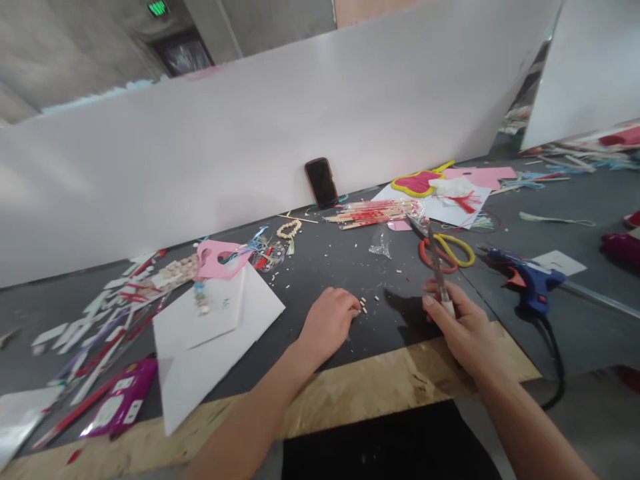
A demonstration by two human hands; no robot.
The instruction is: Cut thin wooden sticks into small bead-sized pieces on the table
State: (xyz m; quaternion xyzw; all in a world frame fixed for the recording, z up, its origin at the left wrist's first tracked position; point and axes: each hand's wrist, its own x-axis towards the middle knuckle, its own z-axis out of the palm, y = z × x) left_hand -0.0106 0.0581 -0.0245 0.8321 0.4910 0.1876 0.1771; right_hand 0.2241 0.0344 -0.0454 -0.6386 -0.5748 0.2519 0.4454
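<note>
My right hand (465, 323) is closed around the pale handle of a knife (437, 270), its dark blade pointing up and away from me. My left hand (329, 319) rests low on the dark table with its fingers curled together; whatever may lie under the fingertips is hidden. Right beside those fingertips lie several small beige cut pieces (364, 305). Beyond the blade is a pair of scissors (457, 251) with one red and one yellow handle loop. A blue glue gun (533, 283) lies to the right of my right hand.
A phone (321, 182) leans on the white partition (260, 127). Sticks in red-printed wrapping (377, 212) lie before it. White sheets (215, 360), pink cut-outs (220, 260) and a purple packet (125, 397) are at left. A wooden strip (360, 383) runs along the near edge.
</note>
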